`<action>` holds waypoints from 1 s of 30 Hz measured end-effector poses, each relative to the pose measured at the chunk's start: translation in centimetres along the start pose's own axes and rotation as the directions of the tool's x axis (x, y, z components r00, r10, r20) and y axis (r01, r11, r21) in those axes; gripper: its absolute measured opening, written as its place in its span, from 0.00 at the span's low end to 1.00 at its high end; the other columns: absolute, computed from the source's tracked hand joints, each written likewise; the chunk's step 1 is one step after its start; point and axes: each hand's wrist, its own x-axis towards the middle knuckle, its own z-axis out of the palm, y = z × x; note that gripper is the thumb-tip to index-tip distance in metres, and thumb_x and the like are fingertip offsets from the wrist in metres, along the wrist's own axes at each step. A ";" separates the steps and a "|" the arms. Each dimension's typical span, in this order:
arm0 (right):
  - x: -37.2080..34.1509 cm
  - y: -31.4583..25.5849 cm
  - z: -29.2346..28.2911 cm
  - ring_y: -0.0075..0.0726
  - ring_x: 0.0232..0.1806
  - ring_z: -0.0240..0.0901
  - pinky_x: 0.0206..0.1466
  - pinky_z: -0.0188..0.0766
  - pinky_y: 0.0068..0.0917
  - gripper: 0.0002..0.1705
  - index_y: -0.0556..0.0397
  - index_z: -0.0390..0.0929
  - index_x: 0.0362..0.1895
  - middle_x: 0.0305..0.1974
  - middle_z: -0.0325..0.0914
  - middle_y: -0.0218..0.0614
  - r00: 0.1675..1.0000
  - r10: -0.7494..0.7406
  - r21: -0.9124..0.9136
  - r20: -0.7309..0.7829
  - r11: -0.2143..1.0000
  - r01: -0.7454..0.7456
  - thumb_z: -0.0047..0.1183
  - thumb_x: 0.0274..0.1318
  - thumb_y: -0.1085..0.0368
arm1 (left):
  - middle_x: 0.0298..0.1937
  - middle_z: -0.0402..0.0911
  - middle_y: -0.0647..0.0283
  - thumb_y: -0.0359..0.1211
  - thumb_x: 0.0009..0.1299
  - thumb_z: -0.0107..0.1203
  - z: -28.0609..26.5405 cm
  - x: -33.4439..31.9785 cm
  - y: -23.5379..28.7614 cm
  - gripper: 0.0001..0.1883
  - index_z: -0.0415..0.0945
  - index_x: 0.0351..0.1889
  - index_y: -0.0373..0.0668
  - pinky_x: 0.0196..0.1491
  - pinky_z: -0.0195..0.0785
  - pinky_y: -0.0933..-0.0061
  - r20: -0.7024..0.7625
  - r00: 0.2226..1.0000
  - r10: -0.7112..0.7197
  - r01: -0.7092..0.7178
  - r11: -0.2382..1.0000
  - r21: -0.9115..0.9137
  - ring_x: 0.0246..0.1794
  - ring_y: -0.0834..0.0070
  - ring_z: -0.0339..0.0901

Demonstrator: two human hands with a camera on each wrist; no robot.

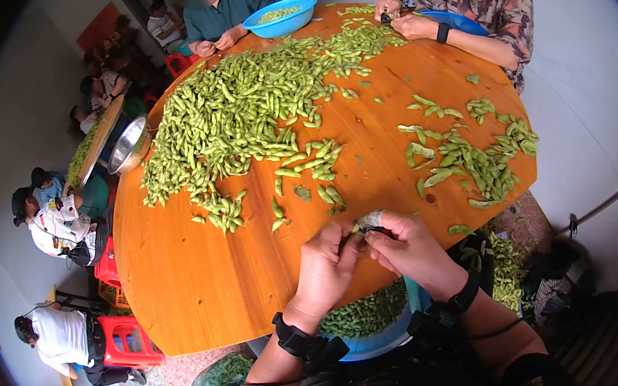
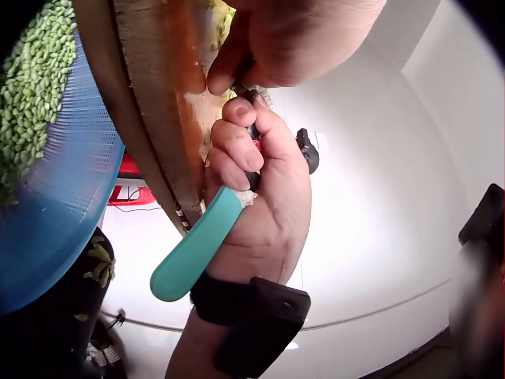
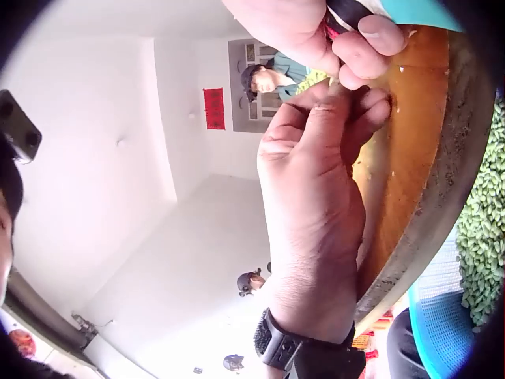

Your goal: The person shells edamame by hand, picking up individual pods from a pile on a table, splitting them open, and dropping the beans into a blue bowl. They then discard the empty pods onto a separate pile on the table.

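Observation:
At the near table edge, the left hand (image 1: 325, 267) (image 3: 312, 181) (image 2: 316, 35) pinches a small pale green piece, apparently a pod (image 3: 334, 82), mostly hidden by fingertips. Against those fingers sits the right hand (image 1: 413, 251) (image 2: 264, 178) (image 3: 316, 28), its fingers curled round a tool with a teal handle (image 2: 196, 249) (image 3: 418, 12); the tool's far end is hidden. A grey textured patch (image 1: 371, 219) shows at the right hand's fingertips. Below both hands is a blue basin (image 1: 364, 348) (image 2: 79, 201) of shelled green beans (image 1: 364, 310) (image 3: 483, 229).
Green pods (image 1: 235, 101) form a large heap across the wooden table (image 1: 200, 280), with a smaller pile (image 1: 480, 163) at right. Two people sit opposite, by blue basins (image 1: 278, 26). A metal bowl (image 1: 128, 146) is at the left edge, and a bag of greens (image 1: 220, 381) below.

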 end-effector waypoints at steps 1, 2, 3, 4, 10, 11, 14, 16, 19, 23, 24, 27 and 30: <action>-0.1 -0.1 -0.2 0.14 0.17 0.60 0.18 0.57 0.17 0.05 0.56 0.72 0.36 0.22 0.70 0.25 1.000 0.000 -0.003 -0.003 1.000 0.000 0.46 0.64 0.69 | 0.30 0.80 0.56 0.22 0.68 0.55 0.1 0.1 0.3 0.04 0.73 0.39 0.34 0.33 0.74 0.74 0.001 1.000 0.001 -0.001 1.000 -0.004 0.29 0.69 0.81; 0.0 -0.1 -0.3 0.14 0.17 0.60 0.17 0.56 0.17 0.05 0.56 0.72 0.36 0.22 0.70 0.26 1.000 0.011 0.023 0.018 1.000 -0.011 0.46 0.64 0.68 | 0.31 0.81 0.58 0.22 0.69 0.53 0.0 0.1 0.7 0.03 0.73 0.39 0.33 0.34 0.76 0.75 0.019 0.998 -0.055 0.057 0.991 -0.121 0.30 0.72 0.81; 0.0 -0.1 -0.5 0.15 0.16 0.60 0.17 0.56 0.17 0.05 0.56 0.72 0.37 0.23 0.70 0.26 0.999 0.020 0.050 0.038 0.999 -0.022 0.46 0.65 0.68 | 0.31 0.81 0.61 0.23 0.71 0.51 -0.1 0.2 1.0 0.03 0.74 0.40 0.33 0.36 0.77 0.77 0.045 0.993 -0.108 0.116 0.965 -0.234 0.32 0.75 0.81; 0.2 0.0 -0.8 0.15 0.16 0.60 0.17 0.56 0.17 0.05 0.56 0.72 0.37 0.23 0.70 0.26 0.999 0.018 0.051 0.037 0.999 -0.020 0.46 0.65 0.68 | 0.31 0.81 0.61 0.23 0.71 0.51 -0.2 0.3 0.9 0.03 0.74 0.40 0.33 0.36 0.77 0.77 0.046 0.993 -0.107 0.114 0.966 -0.233 0.32 0.75 0.81; 0.1 -0.6 -0.9 0.16 0.16 0.62 0.17 0.56 0.17 0.06 0.57 0.72 0.37 0.23 0.72 0.28 0.996 -0.004 0.088 0.088 0.996 -0.003 0.45 0.65 0.68 | 0.35 0.81 0.63 0.26 0.73 0.50 -1.3 1.0 0.8 0.06 0.74 0.45 0.34 0.30 0.76 0.79 0.189 0.929 -0.320 0.361 0.655 -0.664 0.29 0.79 0.79; -0.1 -0.5 -0.8 0.15 0.16 0.62 0.17 0.56 0.16 0.06 0.57 0.72 0.38 0.23 0.72 0.28 0.998 -0.020 0.069 0.061 0.998 0.016 0.45 0.65 0.68 | 0.36 0.80 0.63 0.27 0.73 0.52 -1.1 1.0 0.5 0.06 0.74 0.45 0.35 0.28 0.74 0.80 0.158 0.938 -0.310 0.340 0.725 -0.599 0.28 0.81 0.78; -0.4 0.3 -0.2 0.15 0.17 0.63 0.19 0.58 0.16 0.06 0.58 0.74 0.38 0.22 0.72 0.27 0.997 -0.077 0.003 0.006 0.997 0.077 0.46 0.64 0.69 | 0.33 0.79 0.66 0.28 0.72 0.54 -0.7 0.6 0.6 0.07 0.74 0.44 0.35 0.24 0.69 0.84 0.046 0.963 -0.267 0.259 0.858 -0.443 0.24 0.85 0.73; -0.5 0.8 0.1 0.15 0.19 0.63 0.20 0.60 0.17 0.06 0.58 0.75 0.38 0.22 0.73 0.28 0.993 -0.114 -0.041 -0.020 0.993 0.113 0.47 0.62 0.70 | 0.31 0.79 0.65 0.25 0.72 0.50 -0.8 0.5 0.2 0.05 0.74 0.44 0.37 0.22 0.66 0.85 0.050 0.968 -0.248 0.249 0.899 -0.359 0.22 0.84 0.74; -0.6 1.2 0.5 0.16 0.22 0.64 0.25 0.63 0.20 0.05 0.60 0.76 0.37 0.22 0.73 0.30 0.963 -0.267 -0.226 -0.038 0.941 0.252 0.49 0.59 0.72 | 0.27 0.77 0.67 0.25 0.72 0.48 -0.7 0.5 0.0 0.05 0.74 0.43 0.37 0.22 0.65 0.85 0.037 0.964 -0.264 0.262 0.911 -0.320 0.20 0.84 0.71; -0.2 1.5 0.5 0.17 0.23 0.64 0.27 0.65 0.22 0.04 0.61 0.75 0.37 0.22 0.72 0.31 0.951 -0.307 -0.303 -0.032 0.910 0.283 0.50 0.58 0.73 | 0.29 0.78 0.67 0.24 0.70 0.47 -0.8 0.4 -0.6 0.07 0.75 0.41 0.36 0.23 0.65 0.83 -0.018 0.979 -0.201 0.199 0.978 -0.062 0.22 0.85 0.71; -0.2 1.5 0.4 0.17 0.23 0.64 0.27 0.65 0.22 0.05 0.61 0.75 0.37 0.21 0.72 0.30 0.950 -0.310 -0.311 -0.030 0.907 0.286 0.50 0.59 0.73 | 0.28 0.77 0.67 0.24 0.70 0.44 -0.9 0.5 -0.4 0.08 0.75 0.42 0.35 0.23 0.64 0.83 -0.006 0.978 -0.207 0.207 0.977 -0.056 0.21 0.85 0.70; -0.2 1.3 0.5 0.17 0.23 0.65 0.27 0.65 0.21 0.06 0.60 0.76 0.39 0.21 0.72 0.30 0.983 -0.175 -0.170 -0.048 0.972 0.165 0.50 0.60 0.71 | 0.26 0.74 0.67 0.24 0.72 0.40 -0.9 0.4 -0.3 0.11 0.74 0.44 0.35 0.22 0.62 0.82 0.031 0.972 -0.233 0.235 0.959 -0.159 0.19 0.84 0.68; -0.1 1.6 0.3 0.14 0.18 0.64 0.19 0.60 0.16 0.09 0.55 0.75 0.45 0.22 0.73 0.26 0.980 -0.197 -0.196 -0.027 0.962 0.188 0.47 0.62 0.70 | 0.26 0.71 0.68 0.25 0.73 0.36 -0.9 0.5 -0.5 0.12 0.73 0.45 0.35 0.20 0.59 0.83 0.053 0.973 -0.225 0.231 0.935 -0.270 0.18 0.85 0.65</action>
